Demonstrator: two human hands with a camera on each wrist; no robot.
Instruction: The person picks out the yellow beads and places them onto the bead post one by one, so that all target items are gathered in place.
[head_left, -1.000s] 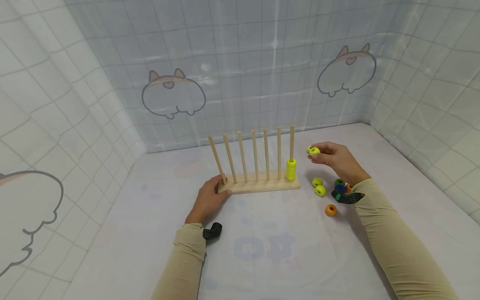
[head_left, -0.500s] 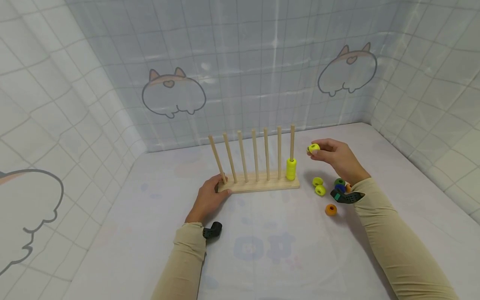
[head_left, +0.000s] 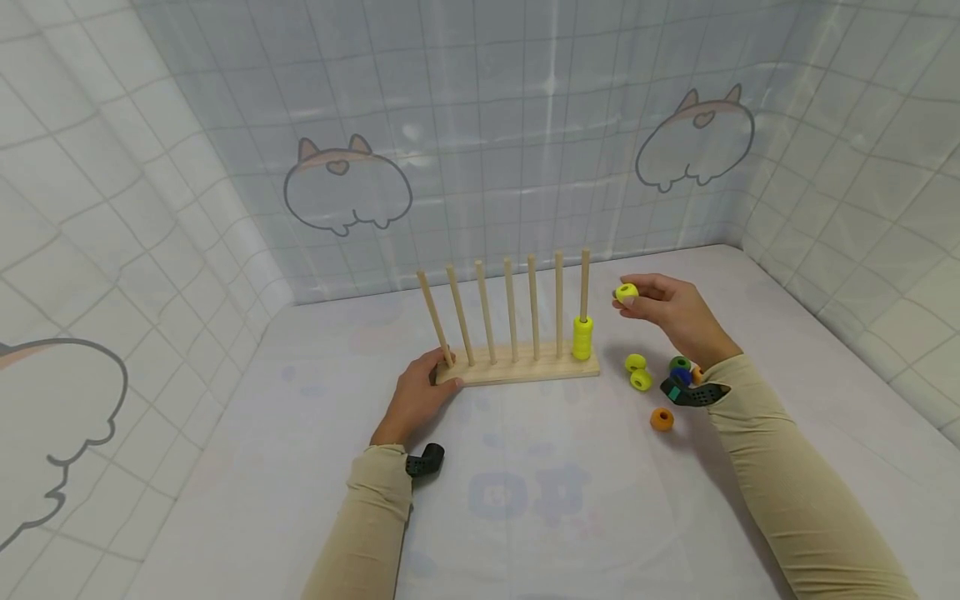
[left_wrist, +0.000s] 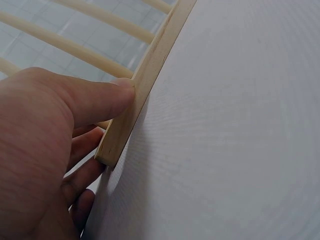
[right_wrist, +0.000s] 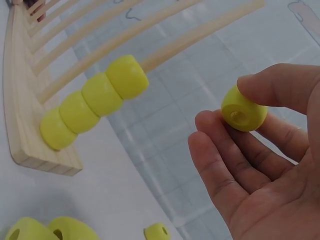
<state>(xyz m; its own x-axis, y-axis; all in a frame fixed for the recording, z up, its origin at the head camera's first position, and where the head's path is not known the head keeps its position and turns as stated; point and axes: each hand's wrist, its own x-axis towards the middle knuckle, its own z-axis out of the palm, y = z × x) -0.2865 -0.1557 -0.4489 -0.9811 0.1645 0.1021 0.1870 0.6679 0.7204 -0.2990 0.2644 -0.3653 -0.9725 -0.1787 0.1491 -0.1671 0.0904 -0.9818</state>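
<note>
My left hand [head_left: 415, 398] grips the left end of a wooden peg stand [head_left: 517, 376], its thumb [left_wrist: 107, 100] on the base's edge and its fingers round the end. Several upright pegs rise from the base. The rightmost carries a stack of several yellow beads [head_left: 582, 339]; the others are bare. To the right of that peg, my right hand [head_left: 670, 312] pinches one yellow bead [right_wrist: 244, 108] between thumb and fingers, level with the peg's upper part and apart from it. The bead's hole shows in the right wrist view.
Two loose yellow beads [head_left: 641, 380] lie right of the stand. Beside my right wrist are green [head_left: 680, 363], blue [head_left: 681, 377] and partly hidden orange [head_left: 698, 374] beads. Another orange bead [head_left: 662, 419] lies nearer. Farther back, one more yellow bead [right_wrist: 157, 231] shows in the right wrist view.
My right hand has risen slightly with its yellow bead, which has shifted up and a little left. It now covers a second yellow bead seen beside it earlier. The left hand stays put.
</note>
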